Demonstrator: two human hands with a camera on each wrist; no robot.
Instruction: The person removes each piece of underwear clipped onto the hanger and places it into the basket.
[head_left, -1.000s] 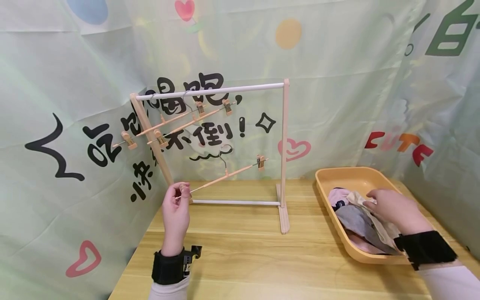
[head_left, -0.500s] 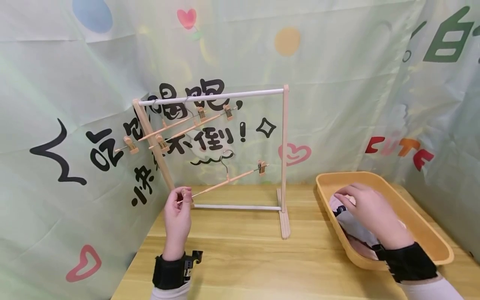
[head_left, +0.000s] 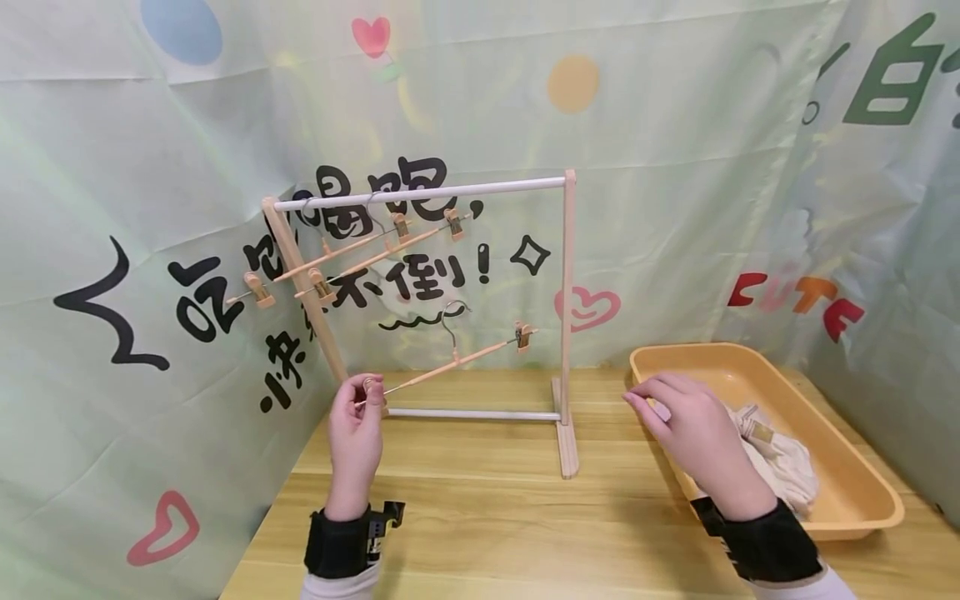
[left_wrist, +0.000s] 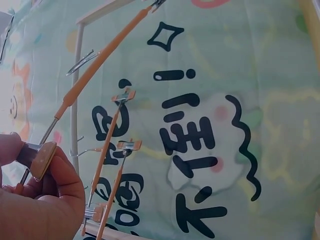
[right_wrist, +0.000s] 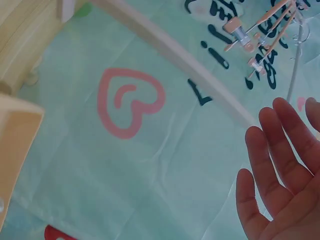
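Observation:
My left hand (head_left: 356,433) pinches the clip (left_wrist: 37,159) at the near end of a clip hanger (head_left: 457,362). The hanger slants up to the right, its metal hook upward and its far clip (head_left: 522,337) holding nothing. My right hand (head_left: 693,433) hovers over the left rim of the yellow tray (head_left: 847,442). Its fingers (right_wrist: 261,155) are loosely extended and hold nothing. Cream cloth (head_left: 783,471) lies bunched in the tray, partly behind that hand; other garments there are hidden.
A wooden rack (head_left: 568,325) with a white top bar (head_left: 487,189) stands at the back of the table (head_left: 487,517). Two more clip hangers (head_left: 405,239) hang on its left side, with nothing clipped. A printed cloth backdrop (head_left: 675,208) surrounds the table.
My right hand has lifted off the garments and moved left to the tray's edge. The cream cloth now lies farther right in the tray. My left hand keeps its grip on the hanger's clip.

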